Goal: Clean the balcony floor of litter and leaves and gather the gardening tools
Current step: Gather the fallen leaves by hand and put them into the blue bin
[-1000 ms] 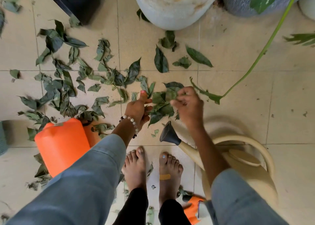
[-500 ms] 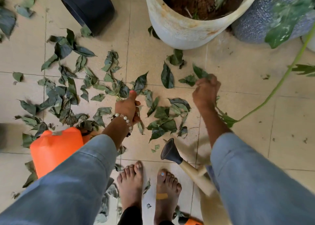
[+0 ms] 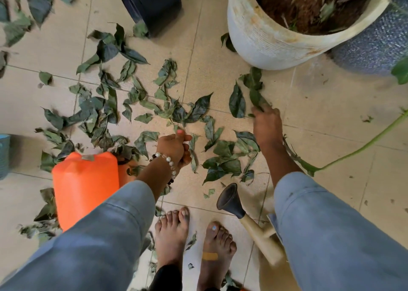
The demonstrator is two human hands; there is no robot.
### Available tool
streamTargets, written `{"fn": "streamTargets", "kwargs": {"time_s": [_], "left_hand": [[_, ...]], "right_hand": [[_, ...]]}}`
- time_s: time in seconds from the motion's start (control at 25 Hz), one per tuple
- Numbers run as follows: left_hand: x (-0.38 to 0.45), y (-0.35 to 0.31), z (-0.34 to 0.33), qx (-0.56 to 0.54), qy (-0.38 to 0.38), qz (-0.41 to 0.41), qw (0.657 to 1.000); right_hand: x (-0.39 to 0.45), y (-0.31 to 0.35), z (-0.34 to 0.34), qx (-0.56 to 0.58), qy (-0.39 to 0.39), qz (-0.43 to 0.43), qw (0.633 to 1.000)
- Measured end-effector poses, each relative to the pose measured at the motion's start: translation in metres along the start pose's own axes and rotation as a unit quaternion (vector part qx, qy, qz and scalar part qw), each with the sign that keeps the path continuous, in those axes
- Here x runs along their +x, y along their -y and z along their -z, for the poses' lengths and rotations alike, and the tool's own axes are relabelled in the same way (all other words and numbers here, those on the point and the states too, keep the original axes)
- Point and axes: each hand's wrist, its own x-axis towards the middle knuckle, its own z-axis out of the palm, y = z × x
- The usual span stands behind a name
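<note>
right hand (image 3: 266, 125) gripping leaf (image 3: 256, 98), beside white pot (image 3: 260, 41)

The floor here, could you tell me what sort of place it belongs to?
Probably a home balcony or patio used for potted plants: a tiled floor strewn with leaves, a large white pot of soil, and a watering can.

Dull green leaves (image 3: 199, 110) on beige floor tiles (image 3: 331, 114). Bright orange jerrycan (image 3: 85, 187), black pot (image 3: 152, 4), stained white planter (image 3: 265, 39), blue-grey speckled pot (image 3: 373, 48), cream watering can (image 3: 262, 237) with black rose.
</note>
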Motion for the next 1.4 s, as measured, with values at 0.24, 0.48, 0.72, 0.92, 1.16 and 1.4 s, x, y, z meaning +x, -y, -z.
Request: {"fn": "streamTargets", "kwargs": {"time_s": [0.24,0.48,0.72,0.92,1.16,1.4], "left_hand": [[-0.022,0.004,0.005,0.005,0.041,0.002,0.999],[-0.09,-0.01,-0.017,-0.044,0.119,0.022,0.992],[-0.102,-0.03,-0.02,-0.01,0.021,0.013,1.0],[-0.053,-0.061,0.004,-0.108,0.005,0.024,0.994],[0.002,-0.074,0.029,-0.105,0.001,-0.012,0.994],[0.034,-0.089,0.024,-0.046,-0.007,-0.053,0.997]], "right_hand": [[-0.026,0.016,0.026,0.224,-0.033,-0.111,0.968],[-0.105,0.09,0.126,0.634,0.134,-0.165,0.743],[-0.088,0.1,0.145,0.362,0.227,0.103,0.898],[-0.001,0.066,0.117,0.343,0.104,-0.163,0.919],[0.076,0.04,0.045,0.19,0.127,-0.164,0.96],[0.08,0.07,0.046,0.172,-0.086,-0.181,0.964]]}}
